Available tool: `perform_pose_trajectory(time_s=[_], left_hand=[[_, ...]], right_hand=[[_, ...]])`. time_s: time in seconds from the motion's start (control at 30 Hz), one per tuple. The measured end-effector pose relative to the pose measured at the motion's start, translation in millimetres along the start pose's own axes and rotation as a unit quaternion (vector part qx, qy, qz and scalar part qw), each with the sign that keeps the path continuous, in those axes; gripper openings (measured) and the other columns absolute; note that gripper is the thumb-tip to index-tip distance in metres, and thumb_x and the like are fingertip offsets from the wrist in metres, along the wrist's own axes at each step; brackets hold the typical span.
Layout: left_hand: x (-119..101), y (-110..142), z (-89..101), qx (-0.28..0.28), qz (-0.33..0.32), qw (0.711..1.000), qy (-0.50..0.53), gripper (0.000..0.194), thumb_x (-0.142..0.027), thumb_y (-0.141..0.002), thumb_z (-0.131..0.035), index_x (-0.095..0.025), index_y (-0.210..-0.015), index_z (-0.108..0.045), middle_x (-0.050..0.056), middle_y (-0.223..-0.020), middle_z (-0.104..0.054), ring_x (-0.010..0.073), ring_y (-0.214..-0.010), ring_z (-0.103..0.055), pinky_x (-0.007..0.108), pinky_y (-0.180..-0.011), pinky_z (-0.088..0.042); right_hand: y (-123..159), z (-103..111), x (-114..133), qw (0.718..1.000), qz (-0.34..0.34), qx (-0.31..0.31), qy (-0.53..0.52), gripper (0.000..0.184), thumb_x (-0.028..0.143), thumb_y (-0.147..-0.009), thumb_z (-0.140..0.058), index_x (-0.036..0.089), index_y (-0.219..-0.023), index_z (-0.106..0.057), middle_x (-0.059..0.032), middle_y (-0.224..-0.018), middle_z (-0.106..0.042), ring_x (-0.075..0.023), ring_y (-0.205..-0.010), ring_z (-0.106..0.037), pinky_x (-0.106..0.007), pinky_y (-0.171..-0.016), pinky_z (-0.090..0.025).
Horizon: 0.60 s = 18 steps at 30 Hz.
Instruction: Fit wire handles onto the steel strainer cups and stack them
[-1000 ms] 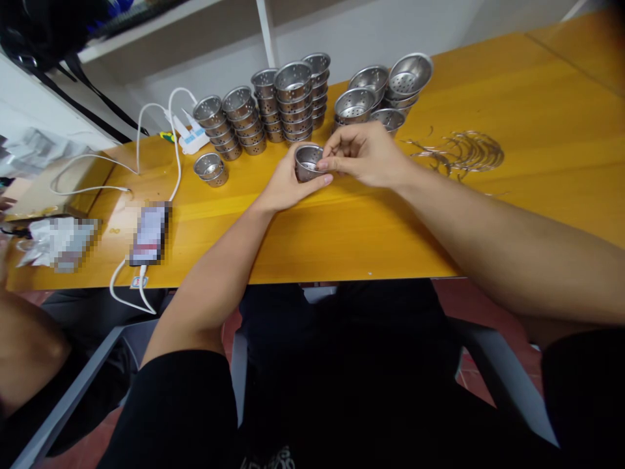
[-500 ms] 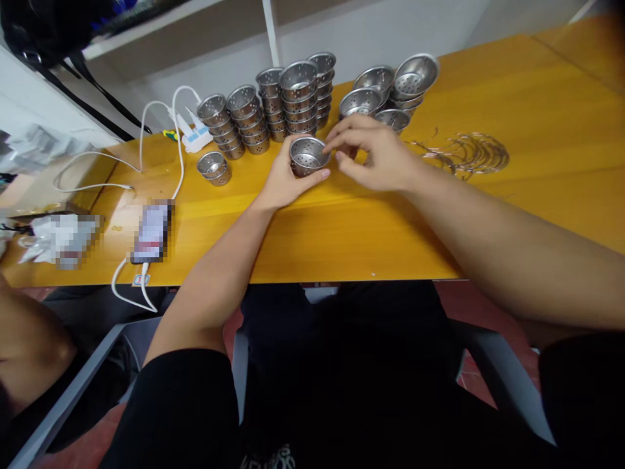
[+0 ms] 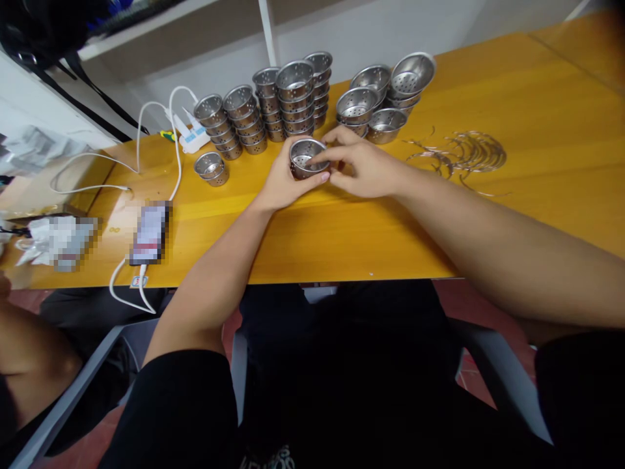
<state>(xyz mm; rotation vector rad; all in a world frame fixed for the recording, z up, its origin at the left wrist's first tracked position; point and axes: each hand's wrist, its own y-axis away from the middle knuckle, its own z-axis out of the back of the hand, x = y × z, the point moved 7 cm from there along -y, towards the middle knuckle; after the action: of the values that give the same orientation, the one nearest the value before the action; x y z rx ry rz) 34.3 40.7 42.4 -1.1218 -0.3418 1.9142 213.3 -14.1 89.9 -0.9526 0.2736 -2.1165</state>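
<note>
While the left hand (image 3: 283, 180) clasps the perforated cup (image 3: 303, 157) from its left, thumb along the near wall, the right hand (image 3: 365, 167), fingers loosely parted, dips one fingertip inside the rim.

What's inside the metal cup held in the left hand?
A finger of the right hand reaches into the metal cup, over its perforated bottom; whatever lies beneath that finger is covered.
</note>
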Motion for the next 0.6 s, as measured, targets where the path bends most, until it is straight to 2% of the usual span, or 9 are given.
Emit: perform_pose_trajectory(time_s=[0.23,0.37,0.5,0.6], left_hand=[[2.2,-0.6,1.8,-0.012,0.002,1.0,0.017,0.098,-0.09,-0.09,-0.082,-0.031,-0.159,-0.043,0.01,-0.149,-0.065,0.0335,-0.144,-0.07,0.055,-0.128,-0.055],[0.8,-0.4,0.6,-0.004,0.001,1.0,0.026,0.098,-0.088,-0.092,-0.08,-0.032,-0.163,-0.041,0.011,-0.153,-0.063,0.035,-0.15,-0.066,0.058,-0.133,-0.05],[0.5,-0.6,-2.6,0.004,0.014,0.999,0.05,0.097,-0.089,-0.095,-0.077,-0.033,-0.165,-0.039,0.011,-0.154,-0.062,0.0347,-0.151,-0.066,0.058,-0.133,-0.051],[2.9,-0.7,-2.6,0.008,0.038,0.995,0.088,0.1,-0.091,-0.092,-0.078,-0.035,-0.164,-0.038,0.012,-0.159,-0.06,0.0338,-0.151,-0.067,0.055,-0.126,-0.058]], right_hand=[[0.4,1.3,4.5,1.0,-0.023,0.016,-0.008,0.044,0.048,-0.1,-0.084,0.033,-0.141,-0.08,-0.0099,-0.15,-0.066,-0.0393,-0.147,-0.059,-0.058,-0.119,-0.06],[0.3,6.4,7.5,0.999,-0.042,0.01,-0.017,0.045,0.063,-0.099,-0.086,0.035,-0.134,-0.081,-0.0093,-0.148,-0.067,-0.0407,-0.145,-0.06,-0.061,-0.117,-0.06],[1.0,13.1,14.0,0.998,-0.053,0.008,-0.032,0.05,0.078,-0.098,-0.082,0.035,-0.124,-0.079,-0.0069,-0.147,-0.068,-0.0354,-0.135,-0.062,-0.058,-0.116,-0.06],[1.7,31.7,18.6,0.999,-0.04,-0.03,-0.007,0.043,0.073,-0.102,-0.079,0.032,-0.114,-0.074,-0.0095,-0.149,-0.065,-0.0328,-0.133,-0.062,-0.054,-0.118,-0.06]])
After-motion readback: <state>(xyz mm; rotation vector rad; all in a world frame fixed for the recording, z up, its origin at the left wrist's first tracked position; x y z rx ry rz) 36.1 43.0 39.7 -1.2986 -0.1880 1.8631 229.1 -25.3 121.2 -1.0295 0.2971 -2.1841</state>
